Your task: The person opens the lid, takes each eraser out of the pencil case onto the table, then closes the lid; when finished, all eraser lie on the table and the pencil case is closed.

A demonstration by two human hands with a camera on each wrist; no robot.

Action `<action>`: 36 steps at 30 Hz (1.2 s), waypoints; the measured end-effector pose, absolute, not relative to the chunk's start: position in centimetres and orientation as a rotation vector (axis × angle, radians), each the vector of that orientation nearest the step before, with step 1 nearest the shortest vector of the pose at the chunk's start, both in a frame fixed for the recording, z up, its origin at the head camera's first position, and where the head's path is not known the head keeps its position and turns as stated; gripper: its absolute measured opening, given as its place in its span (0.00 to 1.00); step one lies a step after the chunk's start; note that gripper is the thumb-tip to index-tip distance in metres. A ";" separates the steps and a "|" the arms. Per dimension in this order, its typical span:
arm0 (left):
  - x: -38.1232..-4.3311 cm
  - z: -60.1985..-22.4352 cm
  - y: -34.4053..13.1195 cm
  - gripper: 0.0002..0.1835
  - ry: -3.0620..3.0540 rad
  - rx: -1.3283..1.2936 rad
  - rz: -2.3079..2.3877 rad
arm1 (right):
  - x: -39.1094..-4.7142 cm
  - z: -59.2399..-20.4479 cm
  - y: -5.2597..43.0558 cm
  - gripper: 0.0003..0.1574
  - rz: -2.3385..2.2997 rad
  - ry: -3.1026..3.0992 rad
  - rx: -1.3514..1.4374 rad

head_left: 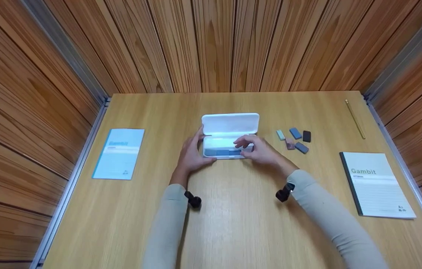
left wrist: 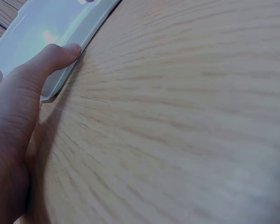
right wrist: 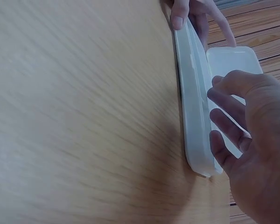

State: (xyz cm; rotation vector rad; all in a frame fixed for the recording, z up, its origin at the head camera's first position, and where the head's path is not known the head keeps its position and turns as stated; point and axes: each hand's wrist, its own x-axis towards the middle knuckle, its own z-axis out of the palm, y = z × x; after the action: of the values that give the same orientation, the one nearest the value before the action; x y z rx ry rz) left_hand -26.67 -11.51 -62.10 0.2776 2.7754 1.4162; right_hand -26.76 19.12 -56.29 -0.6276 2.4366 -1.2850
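A white pencil case (head_left: 230,125) stands on the table with its lid raised. Along its front inside lies a row of blue eraser-like blocks (head_left: 222,152). My left hand (head_left: 191,154) grips the case at its left end, the thumb (left wrist: 60,55) on the front edge. Over the right part of the case hovers my right hand (head_left: 257,150), its fingers loosely bent. In the right wrist view, nothing shows between that hand's thumb and fingers (right wrist: 228,126). The case's wall hides the blocks in both wrist views.
Right of the case lie several small eraser-like blocks: pale green (head_left: 280,135), blue (head_left: 295,133), black (head_left: 307,136), pinkish (head_left: 289,144) and grey-blue (head_left: 301,148). A gold pencil-like stick (head_left: 355,119) and a white notebook (head_left: 377,185) lie far right, a light-blue notebook (head_left: 118,154) left.
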 end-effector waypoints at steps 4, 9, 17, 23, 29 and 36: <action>-26.6 -62.1 -11.5 0.69 2.766 0.260 1.423 | -26.7 -56.7 19.0 0.24 -1.264 2.423 -0.642; -26.7 -62.1 -11.6 0.69 2.783 0.267 1.417 | -26.7 -56.9 19.0 0.24 -1.242 2.416 -0.664; -26.6 -62.1 -11.5 0.69 2.789 0.267 1.405 | -26.7 -57.1 18.8 0.26 -1.237 2.407 -0.682; -26.6 -62.1 -11.5 0.69 2.807 0.291 1.402 | -26.6 -57.3 18.3 0.27 -1.270 2.435 -0.693; -26.5 -62.2 -11.3 0.69 2.794 0.261 1.409 | -26.5 -57.3 18.1 0.28 -1.268 2.434 -0.648; -26.5 -62.2 -11.4 0.69 2.804 0.260 1.396 | -26.6 -57.1 17.7 0.27 -1.227 2.424 -0.642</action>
State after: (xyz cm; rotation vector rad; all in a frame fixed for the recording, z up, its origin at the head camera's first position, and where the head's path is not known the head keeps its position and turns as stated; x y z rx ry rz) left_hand -26.55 -11.41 -62.20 0.2598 2.8039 1.3963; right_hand -26.65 17.72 -57.06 -0.6424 2.4236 -1.2275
